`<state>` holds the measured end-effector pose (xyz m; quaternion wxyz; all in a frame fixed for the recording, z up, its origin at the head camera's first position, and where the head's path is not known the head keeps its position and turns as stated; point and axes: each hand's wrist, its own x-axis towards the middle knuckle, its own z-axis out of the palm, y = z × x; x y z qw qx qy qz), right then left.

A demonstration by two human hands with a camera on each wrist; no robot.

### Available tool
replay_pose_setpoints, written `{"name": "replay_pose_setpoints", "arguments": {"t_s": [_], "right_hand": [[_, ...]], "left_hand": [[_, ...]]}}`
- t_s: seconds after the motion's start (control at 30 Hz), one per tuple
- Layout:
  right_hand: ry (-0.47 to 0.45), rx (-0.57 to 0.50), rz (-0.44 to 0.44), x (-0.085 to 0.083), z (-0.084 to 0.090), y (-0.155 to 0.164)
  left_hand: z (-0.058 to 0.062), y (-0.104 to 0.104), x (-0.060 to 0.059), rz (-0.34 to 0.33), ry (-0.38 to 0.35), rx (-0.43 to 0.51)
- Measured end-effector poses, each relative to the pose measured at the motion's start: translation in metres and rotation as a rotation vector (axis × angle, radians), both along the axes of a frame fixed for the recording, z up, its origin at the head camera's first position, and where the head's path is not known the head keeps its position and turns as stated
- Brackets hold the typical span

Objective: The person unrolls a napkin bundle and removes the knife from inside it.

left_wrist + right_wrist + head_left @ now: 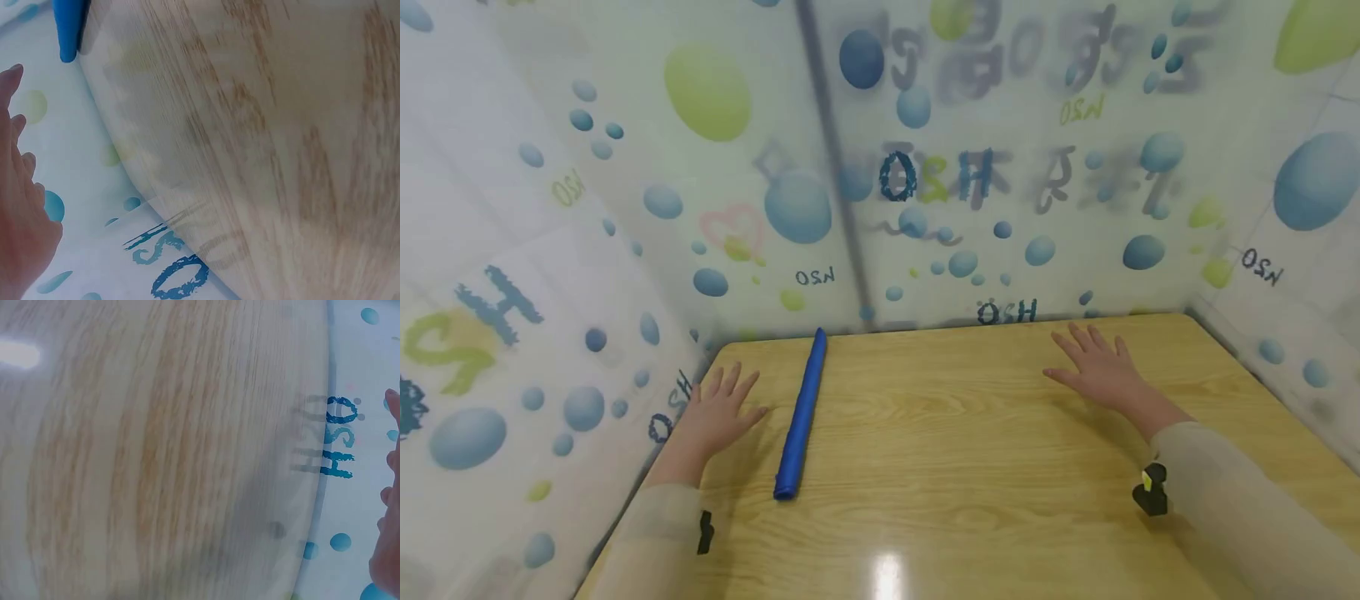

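Observation:
A long, slim blue roll-shaped thing (802, 421) lies lengthwise on the wooden table (940, 433), its far tip close to the back edge. To its left is my left hand (721, 417), fingers spread and straight, holding nothing. My right hand (1101, 371) is over the far right part of the table, its fingers also spread and nothing in them. In the left wrist view the blue thing's tapered end (69, 31) shows at the top, apart from the left hand (25, 206). Only a strip of the right hand (389, 506) appears at the edge of the right wrist view.
Pale curtains (737, 167) printed with blue and green bubbles and mirrored lettering hang behind the table and along both sides. A dark vertical bar (835, 150) shows through the back one. Each sleeve has a small black device (1152, 492) at the wrist.

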<state>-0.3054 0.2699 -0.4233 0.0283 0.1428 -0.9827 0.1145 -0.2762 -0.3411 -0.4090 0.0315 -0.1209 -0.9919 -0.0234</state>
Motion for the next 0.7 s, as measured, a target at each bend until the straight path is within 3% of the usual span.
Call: {"name": "replay_pose_setpoints", "arguments": {"t_s": [0.5,0.7], "right_hand": [[-0.019,-0.017,0.031,-0.006,-0.003,-0.019],[-0.046,-0.078,0.074,-0.009,-0.003,-0.037]], "left_hand": [[0.005,0.008,0.004,-0.010,-0.011,-0.011],[0.014,0.012,0.010,-0.021,-0.012,-0.003]]}}
